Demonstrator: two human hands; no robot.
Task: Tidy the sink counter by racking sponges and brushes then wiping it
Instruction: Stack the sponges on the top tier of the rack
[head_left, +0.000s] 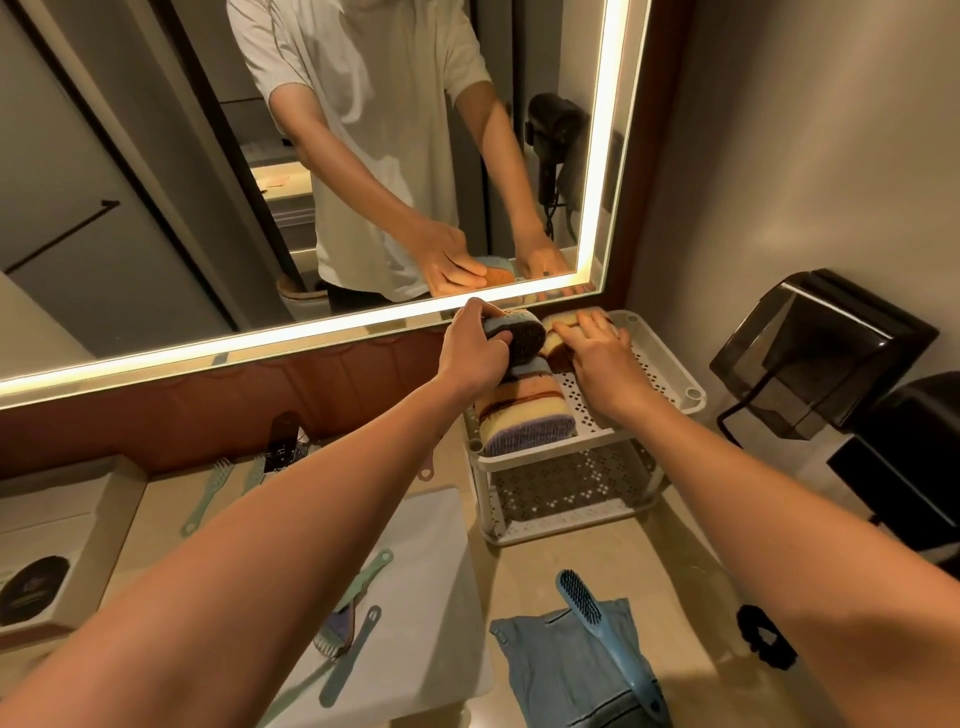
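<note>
Sponges nearly racked: left hand grips grey sponge over rack top tier, right hand flat on yellow sponge there; blue brush before rack unracked, wiping outstanding.

a pale, loose short-sleeved t-shirt, dark trousers, bare forearms

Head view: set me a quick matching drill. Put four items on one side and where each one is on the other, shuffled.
1. blue brush
2. striped sponge
3. dark sponge
4. black scrunchie

a. gripped in the left hand
b. on the bare counter
c. on the blue cloth
d. on the rack, top tier

Pairs: 1-c, 2-d, 3-a, 4-b
</note>
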